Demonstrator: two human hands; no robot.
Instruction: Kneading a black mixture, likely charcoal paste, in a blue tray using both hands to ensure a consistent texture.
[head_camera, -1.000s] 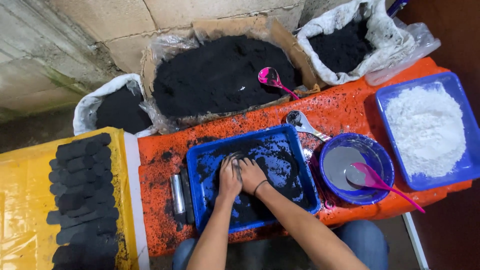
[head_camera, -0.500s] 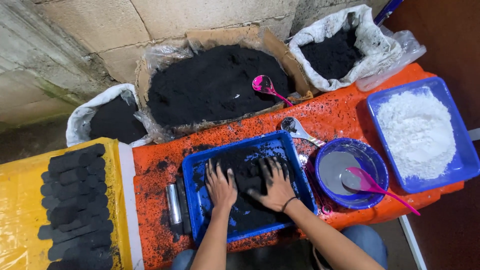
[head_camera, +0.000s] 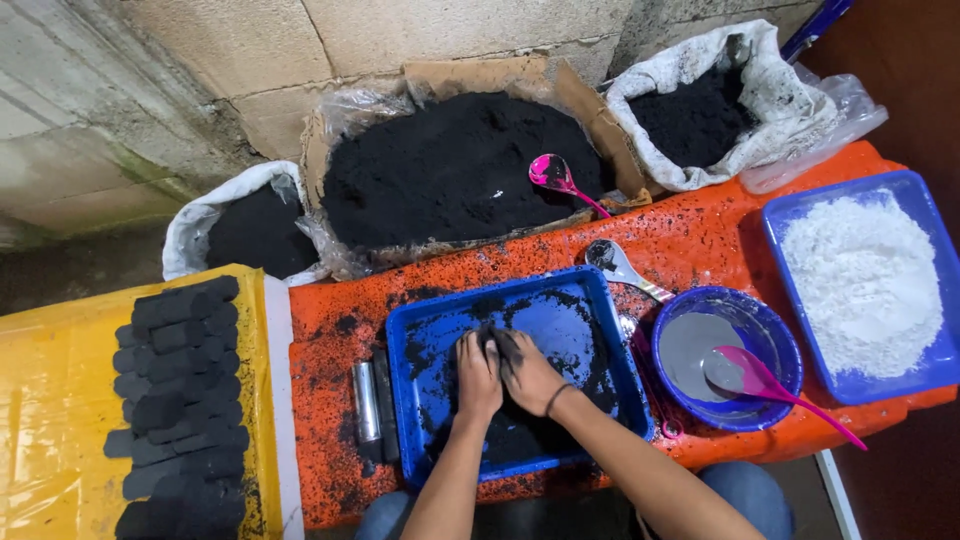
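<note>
- Far L: yellow sheet (head_camera: 50, 400) w/ rows of black pressed blocks (head_camera: 180, 400) stacked along its R side.
- Behind it: white sack (head_camera: 190, 225) of black powder, against concrete wall.
- Orange desk (head_camera: 330, 400), spattered black. Small metal cylinder (head_camera: 366, 400) lies just L of blue tray.
- Blue tray (head_camera: 420, 340) at desk front-centre, holds black mix (head_camera: 520, 440) smeared over the bottom.
- Left hand (head_camera: 478, 375) & right hand (head_camera: 530, 372) both inside tray, side by side, touching, palms down, fingers curled into the black mix, pressing/gathering it. Neither hand closed round any tool; dark band on right wrist.
- Behind tray: cardboard box (head_camera: 560, 85) lined w/ plastic, heaped black powder, pink scoop (head_camera: 552, 172) stuck in it.
- Metal spoon (head_camera: 612, 262) on desk between tray & blue bowl (head_camera: 775, 345).
- Bowl holds grey liquid, pink spoon (head_camera: 760, 380) resting in it, handle out to R.
- Back R: 2nd white sack (head_camera: 780, 100) of black powder.
- Far R: blue tub (head_camera: 900, 190) of white powder.
</note>
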